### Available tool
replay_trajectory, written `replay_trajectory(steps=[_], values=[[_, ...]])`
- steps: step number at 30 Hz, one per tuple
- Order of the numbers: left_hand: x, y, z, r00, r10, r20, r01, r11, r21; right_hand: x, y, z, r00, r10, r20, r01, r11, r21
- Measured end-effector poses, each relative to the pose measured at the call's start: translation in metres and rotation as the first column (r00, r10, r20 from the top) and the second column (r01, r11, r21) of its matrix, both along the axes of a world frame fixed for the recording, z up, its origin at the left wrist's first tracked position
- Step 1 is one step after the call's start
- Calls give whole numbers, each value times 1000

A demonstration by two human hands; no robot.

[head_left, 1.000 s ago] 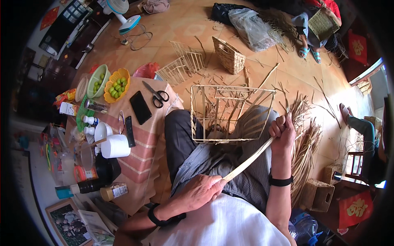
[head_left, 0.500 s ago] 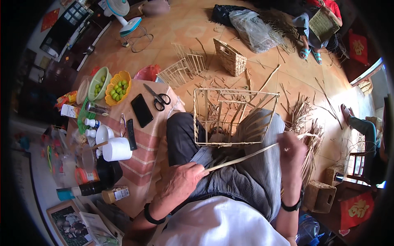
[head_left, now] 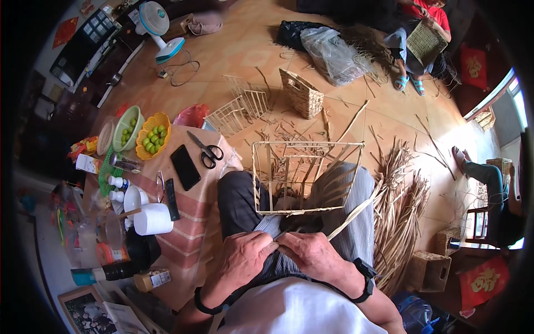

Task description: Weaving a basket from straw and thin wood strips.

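My left hand (head_left: 248, 253) and my right hand (head_left: 315, 253) meet over my lap, fingertips pinched close together. Both are closed on a pale strip of dried plant fibre (head_left: 356, 214), whose free length runs from under my right hand up past my right knee. The short end between the fingertips is mostly hidden. Just beyond the hands, an open basket frame (head_left: 289, 212) of thin rods rests across my thighs, its front rim wrapped with fibre. Neither hand touches this frame.
Bundles of dried fibre (head_left: 397, 217) lie right of my knee. On the left table are scissors (head_left: 206, 151), a phone (head_left: 185, 167), a white cup (head_left: 154, 219) and a fruit bowl (head_left: 153, 136). A woven basket (head_left: 302, 94) stands ahead; a person (head_left: 425, 33) holds another.
My right hand has come in from the far right to meet my left hand, where the strip was stretched between them. The view has tilted slightly.
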State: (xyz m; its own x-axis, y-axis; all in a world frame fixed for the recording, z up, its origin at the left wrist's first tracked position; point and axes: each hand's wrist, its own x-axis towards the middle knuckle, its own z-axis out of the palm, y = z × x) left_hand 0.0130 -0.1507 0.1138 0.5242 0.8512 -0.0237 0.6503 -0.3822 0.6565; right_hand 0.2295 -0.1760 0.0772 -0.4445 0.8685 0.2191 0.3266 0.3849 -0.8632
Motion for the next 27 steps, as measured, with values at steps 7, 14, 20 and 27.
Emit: replay_trajectory(steps=[7, 14, 20, 27], values=[[0, 27, -2, 904, 290, 315, -183, 926, -330, 79, 41, 45, 762, -636, -125, 646, 729, 228], [54, 63, -5, 671, 360, 648, 65, 842, -536, 122, 124, 38, 794, -607, 12, 600, 787, 141], [75, 70, 1, 563, 429, 706, 41, 839, -542, 89, 74, 40, 765, -642, -42, 643, 766, -4], [100, 53, 23, 348, 582, 735, 17, 780, -626, 52, 23, 56, 771, -633, -62, 615, 717, 328]])
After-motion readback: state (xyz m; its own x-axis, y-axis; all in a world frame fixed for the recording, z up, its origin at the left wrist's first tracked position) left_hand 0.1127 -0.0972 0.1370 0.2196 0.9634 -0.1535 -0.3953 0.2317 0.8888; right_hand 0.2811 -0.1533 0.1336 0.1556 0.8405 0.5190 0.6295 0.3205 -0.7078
